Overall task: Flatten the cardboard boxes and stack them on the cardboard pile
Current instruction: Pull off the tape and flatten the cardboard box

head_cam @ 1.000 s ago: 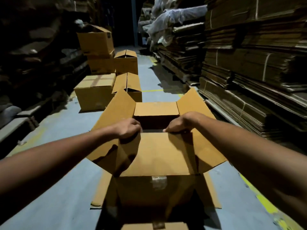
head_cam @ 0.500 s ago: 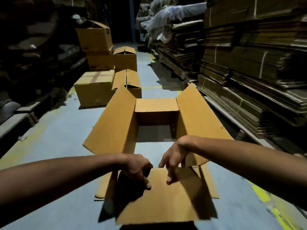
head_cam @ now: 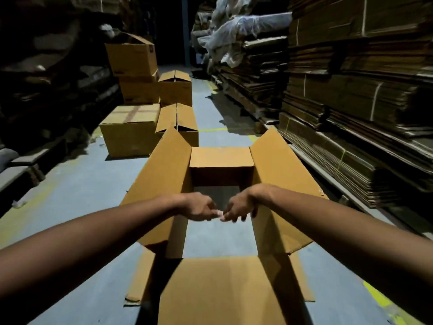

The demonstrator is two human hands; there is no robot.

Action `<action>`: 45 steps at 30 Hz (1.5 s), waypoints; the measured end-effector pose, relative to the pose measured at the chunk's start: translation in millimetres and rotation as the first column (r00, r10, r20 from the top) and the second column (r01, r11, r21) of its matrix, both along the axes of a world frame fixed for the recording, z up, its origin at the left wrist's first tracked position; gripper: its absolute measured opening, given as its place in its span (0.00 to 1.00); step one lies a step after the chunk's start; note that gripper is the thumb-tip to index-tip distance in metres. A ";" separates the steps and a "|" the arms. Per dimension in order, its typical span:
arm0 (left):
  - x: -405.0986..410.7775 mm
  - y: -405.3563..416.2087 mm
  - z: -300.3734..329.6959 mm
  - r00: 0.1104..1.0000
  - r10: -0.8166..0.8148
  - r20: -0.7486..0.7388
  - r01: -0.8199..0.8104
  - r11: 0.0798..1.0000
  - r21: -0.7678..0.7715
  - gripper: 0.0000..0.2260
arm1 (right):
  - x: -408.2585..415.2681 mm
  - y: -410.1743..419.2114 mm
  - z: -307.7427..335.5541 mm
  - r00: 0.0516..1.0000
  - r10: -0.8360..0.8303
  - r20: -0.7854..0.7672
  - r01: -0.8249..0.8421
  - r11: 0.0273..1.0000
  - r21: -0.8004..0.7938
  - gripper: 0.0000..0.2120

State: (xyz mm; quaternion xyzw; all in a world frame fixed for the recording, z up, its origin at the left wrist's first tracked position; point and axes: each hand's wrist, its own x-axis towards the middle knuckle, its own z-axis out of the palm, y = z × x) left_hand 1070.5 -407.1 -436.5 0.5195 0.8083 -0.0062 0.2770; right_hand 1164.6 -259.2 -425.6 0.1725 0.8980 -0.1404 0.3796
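Note:
A large open cardboard box (head_cam: 281, 174) stands on the floor in front of me, its four top flaps spread outward. Through it I see the grey floor, so its bottom is open. The near flap (head_cam: 222, 289) lies folded down toward me. My left hand (head_cam: 199, 208) and my right hand (head_cam: 239, 208) hover close together over the middle of the opening, fingers loosely curled and fingertips nearly touching. The fingertips are blurred, and I see no cardboard in either hand. A flat cardboard sheet (head_cam: 140, 277) lies under the box.
Tall piles of flattened cardboard (head_cam: 351, 160) line the right side of the aisle. Several assembled boxes (head_cam: 131, 132) stand ahead on the left, some stacked (head_cam: 131, 55). Dark shelving runs along the left. Grey floor (head_cam: 82, 195) shows between them.
My hands pulled the near flap back and down toward me, then let it go. They have now risen and met over the box's opening.

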 end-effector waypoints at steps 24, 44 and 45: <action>-171.9 143.0 -91.0 0.703 0.406 -0.584 -0.045 0.844 0.534 0.34 | -113.9 168.9 -92.7 0.632 -0.057 -0.773 0.539 0.749 0.386 0.66; -252.6 219.4 -52.4 0.846 0.279 -0.453 -0.298 0.954 0.031 0.38 | -128.2 177.0 -102.8 0.492 -0.207 -0.846 0.626 0.760 0.178 0.63; -249.5 215.7 -52.9 0.858 0.267 -0.438 -0.299 0.954 -0.004 0.38 | -127.8 176.5 -102.0 0.490 -0.208 -0.846 0.622 0.763 0.173 0.62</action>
